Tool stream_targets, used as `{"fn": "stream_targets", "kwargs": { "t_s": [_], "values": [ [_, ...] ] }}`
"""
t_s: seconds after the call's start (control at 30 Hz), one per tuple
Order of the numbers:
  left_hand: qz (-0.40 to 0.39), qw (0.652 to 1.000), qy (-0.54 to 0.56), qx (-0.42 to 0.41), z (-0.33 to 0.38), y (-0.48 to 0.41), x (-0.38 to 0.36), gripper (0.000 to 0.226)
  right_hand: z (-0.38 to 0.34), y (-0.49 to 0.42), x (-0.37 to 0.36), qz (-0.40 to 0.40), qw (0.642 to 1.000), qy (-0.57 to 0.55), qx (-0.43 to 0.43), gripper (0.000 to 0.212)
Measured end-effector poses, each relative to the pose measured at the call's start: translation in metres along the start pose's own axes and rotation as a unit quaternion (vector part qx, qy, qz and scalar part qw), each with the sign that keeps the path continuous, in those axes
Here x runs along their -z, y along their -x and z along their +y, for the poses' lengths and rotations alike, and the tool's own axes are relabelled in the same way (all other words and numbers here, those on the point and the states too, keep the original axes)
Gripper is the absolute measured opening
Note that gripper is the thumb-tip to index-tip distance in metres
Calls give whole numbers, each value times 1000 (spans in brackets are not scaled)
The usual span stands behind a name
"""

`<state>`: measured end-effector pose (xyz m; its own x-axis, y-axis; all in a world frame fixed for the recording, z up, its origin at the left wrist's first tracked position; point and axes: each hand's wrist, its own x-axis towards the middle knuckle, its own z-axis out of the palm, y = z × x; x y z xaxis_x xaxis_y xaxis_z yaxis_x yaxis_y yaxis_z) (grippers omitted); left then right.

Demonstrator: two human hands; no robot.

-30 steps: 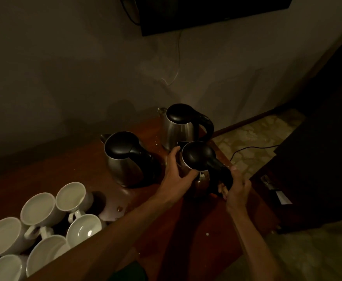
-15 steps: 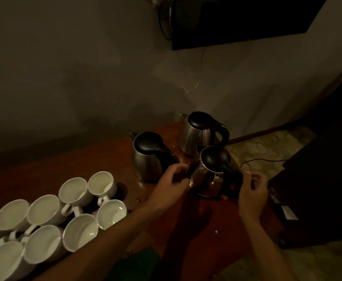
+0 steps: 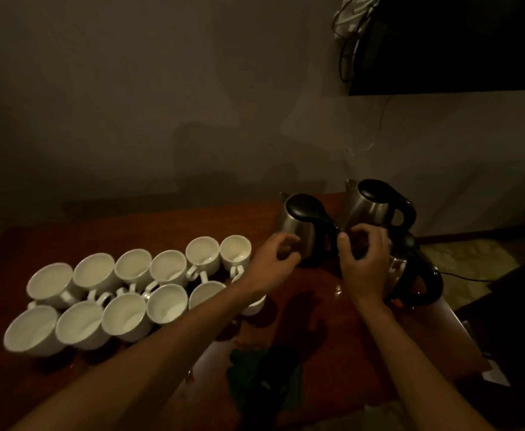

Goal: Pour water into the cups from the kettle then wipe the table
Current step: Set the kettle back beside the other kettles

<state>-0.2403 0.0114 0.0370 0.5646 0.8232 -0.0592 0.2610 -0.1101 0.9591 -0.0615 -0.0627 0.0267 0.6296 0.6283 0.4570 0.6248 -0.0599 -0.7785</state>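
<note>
Left hand (image 3: 273,264) and right hand (image 3: 365,270) hung loosely curled, gripping nothing, near kettles (image 3: 301,227) on desk (image 3: 161,231).

Both arms are stretched out over the table, bare from the elbow down. The left forearm (image 3: 161,343) comes in from the near left corner and runs on a long slant toward the far right, ending in the left hand (image 3: 273,265), back uppermost, its fingers (image 3: 287,245) loosely curled with nothing visible in them. The right forearm (image 3: 410,353) rises more steeply from the near right edge, the wrist straight. The right hand (image 3: 365,269) is also seen from the back, thumb (image 3: 343,244) pointing away, the other fingers bent loosely inward and apparently holding nothing. The two hands are level, near each other but apart.
</note>
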Motion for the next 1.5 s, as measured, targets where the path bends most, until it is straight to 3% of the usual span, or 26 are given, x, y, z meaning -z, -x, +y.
{"fn": "stream_targets", "kwargs": {
  "t_s": [0.27, 0.53, 0.73, 1.03, 1.33, 1.5],
  "values": [
    [18, 998, -44, -47, -23, 49, 45, 32, -27, 62, -35, -101, 990, 33, 91, 29],
    [29, 991, -89, -98, -65, 107, 74, 37, -65, 145, -30, -98, 985, 117, 74, 60],
    [24, 988, -109, -108, -97, 157, 100, 37, -79, 207, -34, -148, 970, 185, 56, 75],
    [35, 971, -197, -130, -166, 161, 100, 48, -31, 230, -75, -175, 958, 213, 78, 87],
    [90, 955, -209, -192, -198, 146, 74, 50, 7, 237, -101, -164, 957, 193, 141, 82],
    [118, 935, -247, -228, -223, 162, 74, 40, 20, 253, -93, -166, 950, 199, 176, 78]
  ]
}}
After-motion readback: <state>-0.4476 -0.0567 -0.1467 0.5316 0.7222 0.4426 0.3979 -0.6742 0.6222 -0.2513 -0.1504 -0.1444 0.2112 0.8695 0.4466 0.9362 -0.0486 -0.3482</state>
